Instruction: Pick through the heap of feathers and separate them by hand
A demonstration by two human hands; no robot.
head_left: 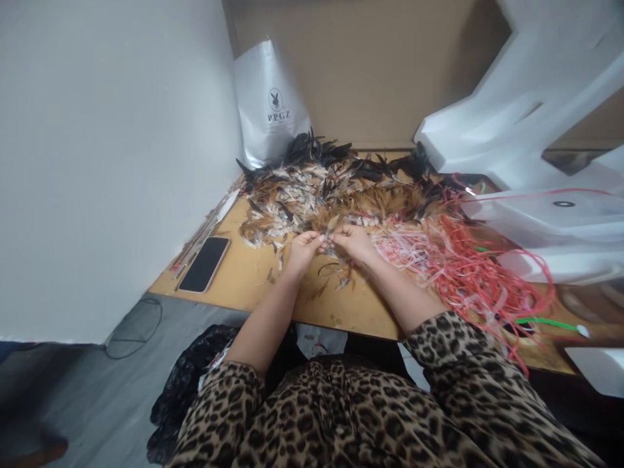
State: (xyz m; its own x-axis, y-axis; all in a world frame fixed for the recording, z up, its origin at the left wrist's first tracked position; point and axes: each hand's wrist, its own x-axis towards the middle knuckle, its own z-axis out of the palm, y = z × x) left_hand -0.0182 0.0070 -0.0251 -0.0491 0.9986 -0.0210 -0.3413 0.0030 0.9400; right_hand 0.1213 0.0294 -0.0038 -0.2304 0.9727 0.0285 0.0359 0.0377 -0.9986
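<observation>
My left hand (307,247) and my right hand (351,242) meet over the front of the table, fingertips pinched close together. Between them are small feathers (330,229), brown at the tips; their exact number and any binding are too fine to make out. Just beyond my fingers spreads a large pile of feathers (297,195), black at the back, brown and whitish nearer me. A few loose feathers (344,273) lie on the wood below my hands. Right of my right hand sits a tangle of pink and red strips (458,266).
A phone (205,264) lies at the table's left edge, beside thin sticks (188,260). Behind the pile stands a white bag (273,110). White sheet-like pieces (546,214) crowd the right side, near a green strip (550,323). A black plastic bag (190,383) is below.
</observation>
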